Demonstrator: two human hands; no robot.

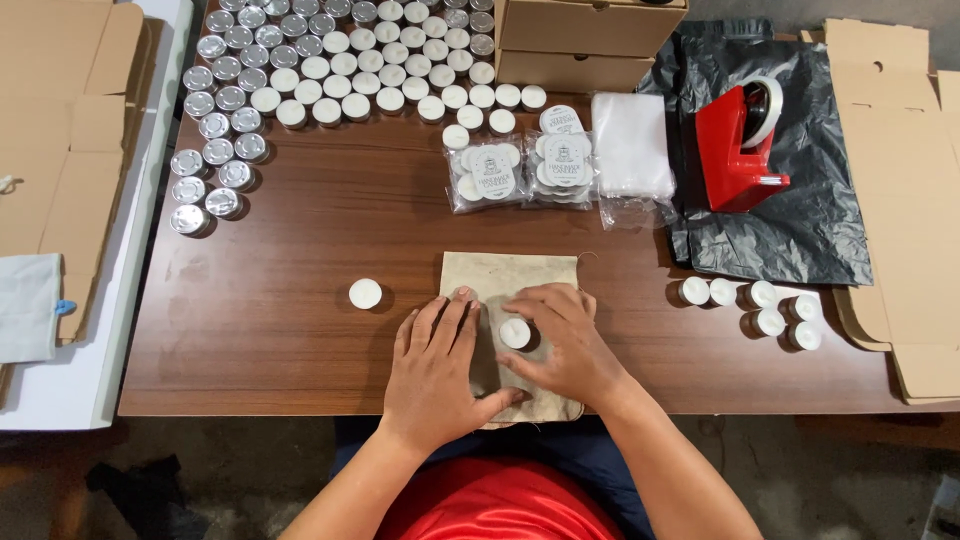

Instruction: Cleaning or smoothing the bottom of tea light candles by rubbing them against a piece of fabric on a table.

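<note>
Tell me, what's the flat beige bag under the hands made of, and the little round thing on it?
The beige bag looks like rough, matte cloth, maybe cotton or burlap: it lies limp with loose threads at its edges. The small round candle by the right hand looks like smooth white wax; its cup is probably thin metal, like the shiny silver cups nearby.

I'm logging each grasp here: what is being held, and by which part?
The right hand pinches a tealight by its rim; the left hand lies flat on the cloth pouch.
</note>
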